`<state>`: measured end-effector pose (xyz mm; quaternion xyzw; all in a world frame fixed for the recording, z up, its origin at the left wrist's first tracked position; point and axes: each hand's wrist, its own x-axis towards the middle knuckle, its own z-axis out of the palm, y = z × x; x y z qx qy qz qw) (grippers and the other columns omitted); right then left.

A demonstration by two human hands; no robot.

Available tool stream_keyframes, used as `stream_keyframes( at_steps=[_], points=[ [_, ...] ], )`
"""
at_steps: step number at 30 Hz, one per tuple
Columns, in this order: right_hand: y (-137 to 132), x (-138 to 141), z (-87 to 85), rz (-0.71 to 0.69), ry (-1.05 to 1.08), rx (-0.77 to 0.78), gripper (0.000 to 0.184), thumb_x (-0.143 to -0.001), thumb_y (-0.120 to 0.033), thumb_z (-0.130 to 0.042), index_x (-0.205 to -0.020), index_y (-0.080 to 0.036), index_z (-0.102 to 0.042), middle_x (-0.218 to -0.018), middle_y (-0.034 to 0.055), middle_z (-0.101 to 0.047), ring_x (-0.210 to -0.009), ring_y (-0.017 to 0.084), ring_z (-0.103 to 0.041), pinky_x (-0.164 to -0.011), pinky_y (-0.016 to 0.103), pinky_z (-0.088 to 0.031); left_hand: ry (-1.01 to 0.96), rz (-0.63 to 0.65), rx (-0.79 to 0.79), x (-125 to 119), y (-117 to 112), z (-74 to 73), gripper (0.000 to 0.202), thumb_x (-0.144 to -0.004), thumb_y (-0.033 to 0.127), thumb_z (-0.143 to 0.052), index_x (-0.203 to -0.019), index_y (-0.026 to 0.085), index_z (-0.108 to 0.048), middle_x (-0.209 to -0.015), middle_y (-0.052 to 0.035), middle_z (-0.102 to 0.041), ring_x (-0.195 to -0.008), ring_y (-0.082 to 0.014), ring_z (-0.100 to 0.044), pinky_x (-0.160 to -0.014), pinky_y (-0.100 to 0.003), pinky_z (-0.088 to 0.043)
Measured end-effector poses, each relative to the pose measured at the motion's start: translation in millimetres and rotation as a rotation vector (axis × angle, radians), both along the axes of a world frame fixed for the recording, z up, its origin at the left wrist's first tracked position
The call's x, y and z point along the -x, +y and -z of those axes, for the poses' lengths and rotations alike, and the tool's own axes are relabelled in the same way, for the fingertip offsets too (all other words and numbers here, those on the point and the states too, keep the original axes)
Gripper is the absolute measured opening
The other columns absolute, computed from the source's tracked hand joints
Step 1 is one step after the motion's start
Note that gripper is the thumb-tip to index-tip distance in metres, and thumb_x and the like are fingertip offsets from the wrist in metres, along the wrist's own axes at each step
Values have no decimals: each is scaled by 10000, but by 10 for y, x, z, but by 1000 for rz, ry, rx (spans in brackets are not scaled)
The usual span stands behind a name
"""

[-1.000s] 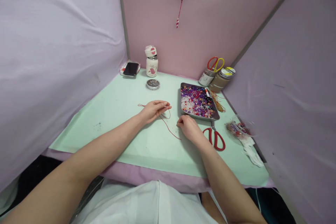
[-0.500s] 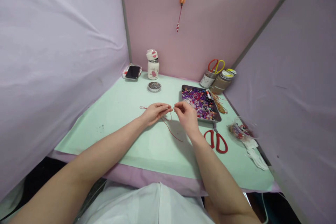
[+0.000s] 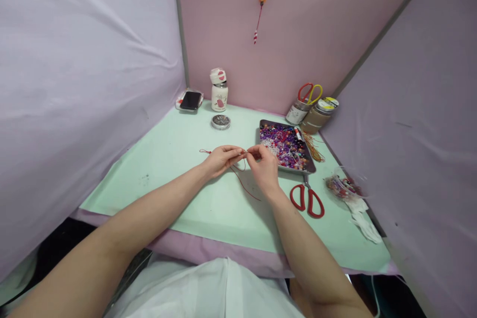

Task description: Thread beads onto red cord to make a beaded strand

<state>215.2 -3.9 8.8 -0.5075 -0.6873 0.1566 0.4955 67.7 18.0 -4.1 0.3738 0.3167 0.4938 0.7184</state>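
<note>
Red cord, head view: left of the bead tray, one end trailing on green cloth | left hand: left of the tray, pinching the cord | right hand: before the tray's left side, fingertips pressed together, meeting the left's, anything between too small to tell | red-handled scissors: at the tray's near edge

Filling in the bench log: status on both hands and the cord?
Left hand holding red cord; right hand close by, contents unclear. Cord's tail trailing loose. Scissors off right, not blocking.
</note>
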Motion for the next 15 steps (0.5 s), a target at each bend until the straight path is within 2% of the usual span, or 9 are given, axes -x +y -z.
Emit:
stream_keyframes(
  at_steps=[15],
  points=[
    [-21,30,-17,8,9,9,74,-776,-228,-525,-770,-189,-589,-737,33,-642,-704,162,-582,-695,302,-463,-16,-28,26,-8,4,6,107,-710,152,-719,-780,75,-695,-856,-94,-695,-856,-116,-643,-932,-241,-469]
  ],
)
